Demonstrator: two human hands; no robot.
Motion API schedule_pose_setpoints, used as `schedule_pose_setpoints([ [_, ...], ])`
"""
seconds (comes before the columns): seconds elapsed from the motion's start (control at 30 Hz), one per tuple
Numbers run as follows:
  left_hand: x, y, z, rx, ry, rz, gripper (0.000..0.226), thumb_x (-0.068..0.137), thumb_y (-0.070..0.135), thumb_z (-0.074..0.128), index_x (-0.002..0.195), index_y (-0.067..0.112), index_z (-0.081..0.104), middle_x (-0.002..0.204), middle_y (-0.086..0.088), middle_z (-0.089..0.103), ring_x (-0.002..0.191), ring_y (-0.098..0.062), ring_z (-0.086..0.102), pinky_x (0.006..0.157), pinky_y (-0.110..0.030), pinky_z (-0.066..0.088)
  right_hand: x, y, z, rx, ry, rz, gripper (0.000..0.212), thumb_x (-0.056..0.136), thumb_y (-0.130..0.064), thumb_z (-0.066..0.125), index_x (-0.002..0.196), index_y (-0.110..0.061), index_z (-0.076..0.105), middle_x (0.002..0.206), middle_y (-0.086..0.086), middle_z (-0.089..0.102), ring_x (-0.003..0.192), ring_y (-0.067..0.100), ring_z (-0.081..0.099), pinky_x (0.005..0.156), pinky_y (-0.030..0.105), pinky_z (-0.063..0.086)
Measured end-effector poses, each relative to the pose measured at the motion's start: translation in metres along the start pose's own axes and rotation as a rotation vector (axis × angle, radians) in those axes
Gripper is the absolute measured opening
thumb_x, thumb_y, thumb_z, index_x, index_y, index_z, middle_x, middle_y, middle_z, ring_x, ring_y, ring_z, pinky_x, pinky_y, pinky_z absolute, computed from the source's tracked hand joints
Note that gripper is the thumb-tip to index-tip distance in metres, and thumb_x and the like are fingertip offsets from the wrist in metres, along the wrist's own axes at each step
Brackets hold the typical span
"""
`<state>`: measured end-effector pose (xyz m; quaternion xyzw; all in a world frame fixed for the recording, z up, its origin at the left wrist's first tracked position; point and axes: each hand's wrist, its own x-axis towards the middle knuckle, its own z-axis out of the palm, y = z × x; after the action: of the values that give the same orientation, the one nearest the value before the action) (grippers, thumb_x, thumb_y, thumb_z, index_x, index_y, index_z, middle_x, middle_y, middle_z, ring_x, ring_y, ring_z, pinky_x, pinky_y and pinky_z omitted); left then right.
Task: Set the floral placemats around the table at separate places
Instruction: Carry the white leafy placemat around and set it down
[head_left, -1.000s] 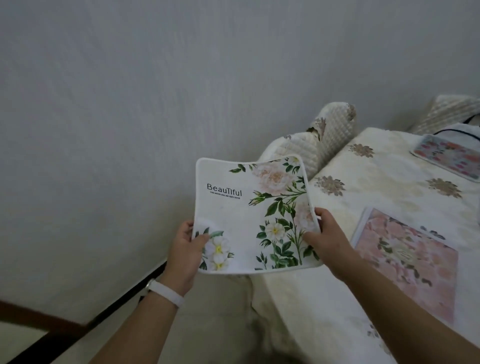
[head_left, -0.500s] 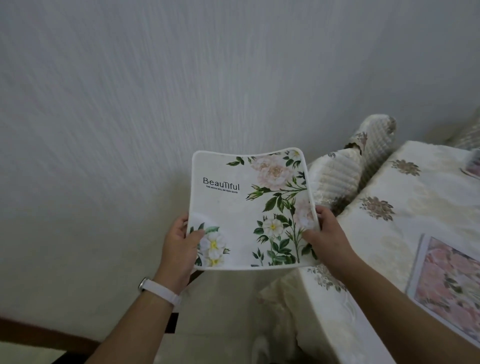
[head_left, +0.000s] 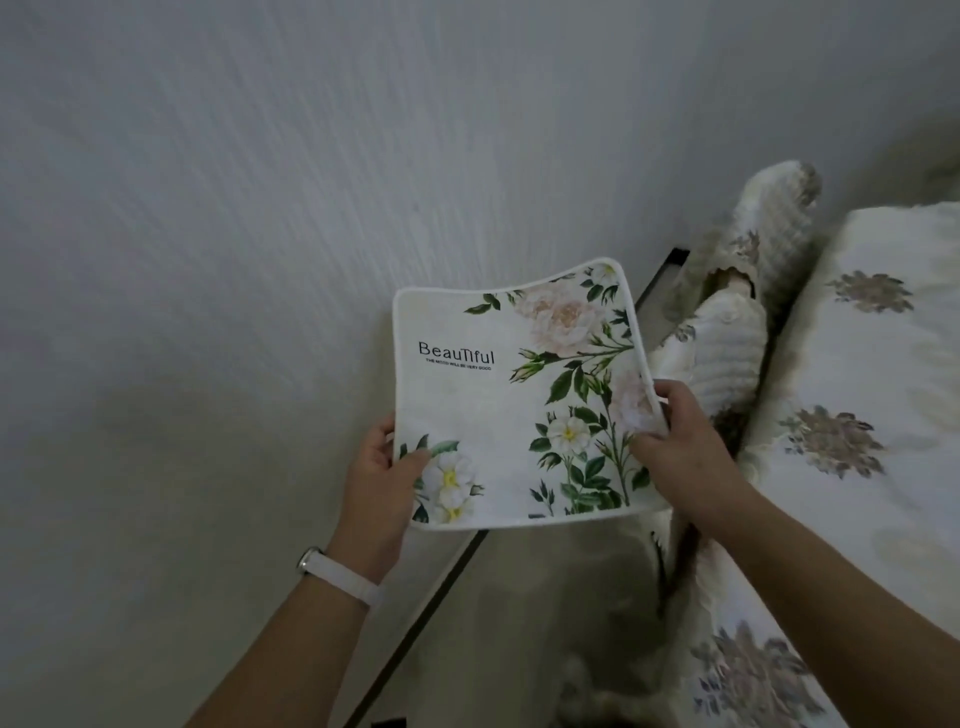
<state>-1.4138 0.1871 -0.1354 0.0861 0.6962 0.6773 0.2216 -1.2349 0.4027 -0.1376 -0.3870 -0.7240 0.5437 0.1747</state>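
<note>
Floral placemat (head_left: 498, 405) stays gripped by left hand (head_left: 379, 478) and right hand (head_left: 685, 447).

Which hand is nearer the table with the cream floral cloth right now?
Right. The right hand grips the white placemat at its right edge, close to the table; the left hand grips its left edge, on the side away from the table.

A cream quilted fabric chair cover (head_left: 737, 358) stands just beside the worktop's (head_left: 883, 364) left edge. Behind it rises a pale grey textured wall (head_left: 260, 182), a dark strip (head_left: 452, 579) along its foot.
</note>
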Motion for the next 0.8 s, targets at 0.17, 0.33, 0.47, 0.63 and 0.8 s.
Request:
schedule_pose_setpoints([
  [0.17, 0.067, 0.027, 0.046, 0.012, -0.131, 0.034, 0.035, 0.088, -0.012, 0.054, 0.101, 0.019, 0.062, 0.088, 0.002, 0.076, 0.080, -0.018, 0.073, 0.063, -0.030, 0.058, 0.049, -0.010, -0.023, 0.083, 0.115, 0.051, 0.039, 0.092, -0.005, 0.057, 0.118, -0.031, 0.044, 0.089, -0.004, 0.063, 0.070, 0.014, 0.061, 0.054, 0.026, 0.045],
  [0.33, 0.113, 0.042, 0.078, 0.015, -0.206, 0.039, 0.033, 0.088, -0.012, 0.055, 0.102, 0.017, 0.063, 0.094, -0.003, 0.074, 0.079, -0.017, 0.073, 0.061, -0.029, 0.057, 0.078, -0.018, -0.034, 0.110, 0.212, 0.094, 0.041, 0.090, -0.004, 0.058, 0.115, -0.034, 0.045, 0.096, -0.005, 0.066, 0.085, 0.018, 0.068, 0.075, 0.044, 0.059],
  [0.47, 0.152, 0.054, 0.099, 0.017, -0.292, 0.039, 0.035, 0.088, -0.011, 0.054, 0.100, 0.020, 0.063, 0.087, 0.004, 0.076, 0.078, -0.014, 0.073, 0.060, -0.026, 0.057, 0.101, -0.031, -0.035, 0.104, 0.288, 0.128, 0.040, 0.090, -0.004, 0.056, 0.115, -0.033, 0.045, 0.096, -0.006, 0.066, 0.085, 0.020, 0.068, 0.077, 0.047, 0.060],
  [0.63, 0.221, 0.069, 0.130, 0.017, -0.383, 0.046, 0.035, 0.089, -0.011, 0.054, 0.109, 0.016, 0.062, 0.096, 0.000, 0.072, 0.077, -0.011, 0.072, 0.060, -0.023, 0.057, 0.144, -0.059, -0.026, 0.056, 0.389, 0.126, 0.039, 0.090, -0.003, 0.055, 0.114, -0.032, 0.046, 0.095, -0.004, 0.065, 0.082, 0.021, 0.067, 0.072, 0.046, 0.060],
  [0.8, 0.290, 0.079, 0.172, 0.027, -0.544, 0.025, 0.035, 0.088, -0.010, 0.055, 0.102, 0.022, 0.063, 0.101, -0.006, 0.072, 0.086, -0.024, 0.070, 0.070, -0.035, 0.059, 0.171, -0.077, -0.030, 0.047, 0.548, 0.182, 0.039, 0.091, -0.004, 0.055, 0.113, -0.033, 0.043, 0.093, -0.008, 0.063, 0.077, 0.015, 0.066, 0.060, 0.034, 0.059],
])
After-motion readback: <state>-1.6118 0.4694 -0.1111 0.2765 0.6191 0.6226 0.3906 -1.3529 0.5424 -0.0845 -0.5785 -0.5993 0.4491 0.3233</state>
